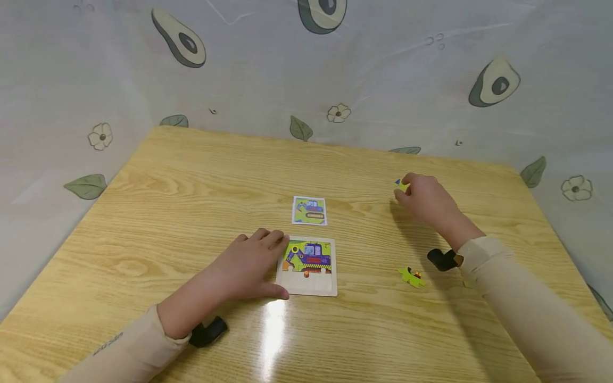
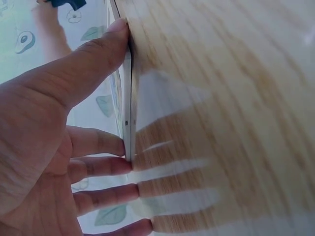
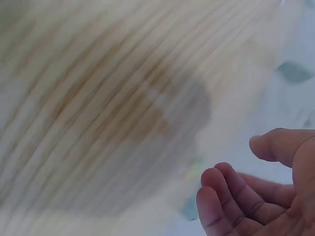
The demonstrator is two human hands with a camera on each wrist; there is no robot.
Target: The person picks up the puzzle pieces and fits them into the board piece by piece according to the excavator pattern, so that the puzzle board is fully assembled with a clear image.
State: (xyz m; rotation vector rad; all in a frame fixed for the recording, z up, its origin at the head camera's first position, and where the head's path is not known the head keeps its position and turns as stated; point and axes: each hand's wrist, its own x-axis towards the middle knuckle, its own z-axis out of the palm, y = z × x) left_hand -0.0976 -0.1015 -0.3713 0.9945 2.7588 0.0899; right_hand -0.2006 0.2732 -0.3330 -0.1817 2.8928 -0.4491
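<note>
A square puzzle tray [image 1: 306, 292] lies on the table, part-filled with pieces showing a purple excavator on green. Along its left side is my left hand [image 1: 251, 268], with fingers at the upper left and the thumb near the lower left corner. In the left wrist view the left thumb [image 2: 106, 46] and straight fingertips touch the tray's edge [image 2: 126, 103]. My right hand [image 1: 426, 199] is over the far right of the table, beside a green puzzle piece with a blue corner [image 1: 401, 185]. In the right wrist view its thumb [image 3: 275, 143] stands apart from the bent fingers.
Behind the tray lies a small picture card [image 1: 309, 210] with the same excavator. Another green puzzle piece [image 1: 412, 277] is to the tray's right, and a further green piece [image 1: 467, 284] is partly covered by the right sleeve. A patterned cloth [image 1: 249, 69] hangs behind the wooden table [image 1: 206, 159].
</note>
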